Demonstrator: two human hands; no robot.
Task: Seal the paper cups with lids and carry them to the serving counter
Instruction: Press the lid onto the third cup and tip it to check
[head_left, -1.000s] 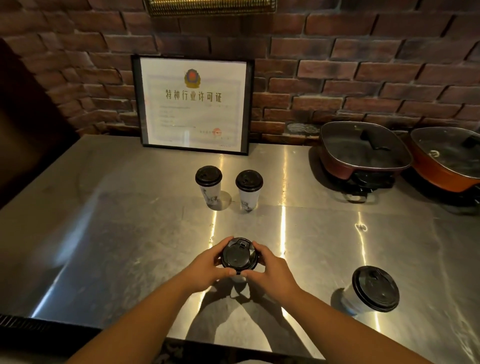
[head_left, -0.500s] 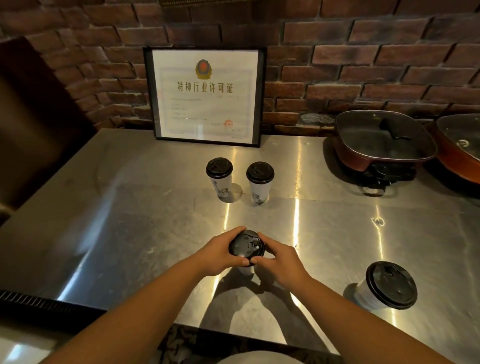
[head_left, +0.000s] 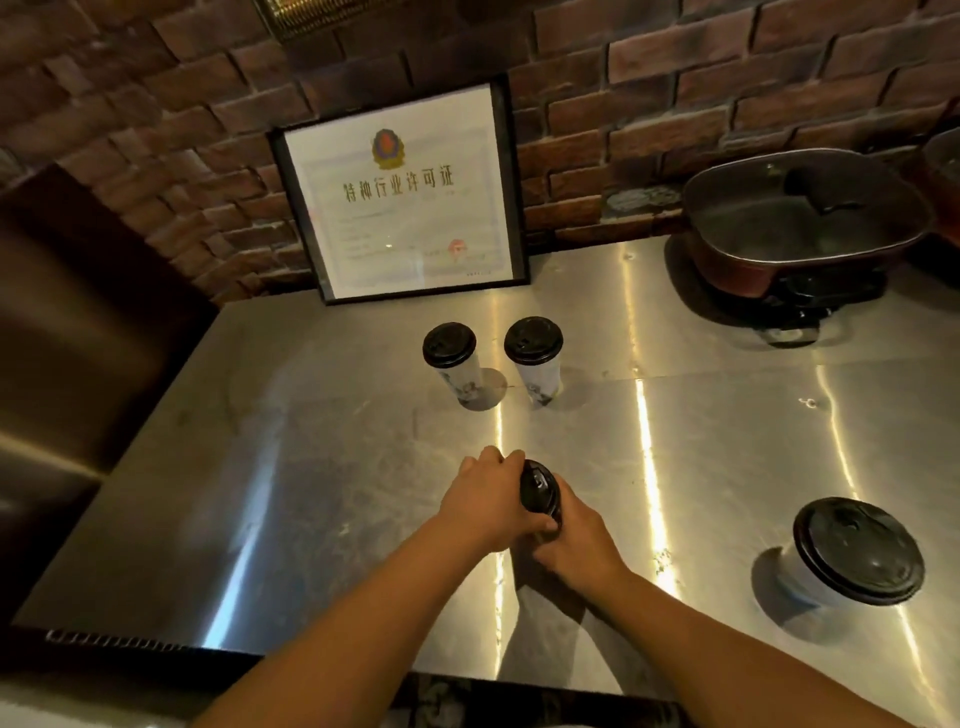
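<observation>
Both hands close round one black lid (head_left: 540, 491) at the near middle of the steel counter (head_left: 311, 467). The left hand (head_left: 488, 506) curls over the lid's left side, fingers bent across its far rim and thumb tucked at the near edge. The right hand (head_left: 576, 535) grips from the right and below, its fingers wrapped round the cup under the lid, so that the cup itself is almost wholly hidden. The lid shows tilted, its top turned toward the right.

Farther back on the counter, two lidded paper cups stand upright side by side, apart from each other: the left cup (head_left: 451, 358) and the right cup (head_left: 535, 356), both white with a dark print and black lids. A fourth lidded cup (head_left: 852, 556) stands near the right edge, well apart from the hands.

Behind the pair, a framed certificate (head_left: 410, 208) leans against the brick wall (head_left: 649, 78). To the right, a dark red electric pot (head_left: 800, 228) with a glass cover sits at the back of the counter.
</observation>
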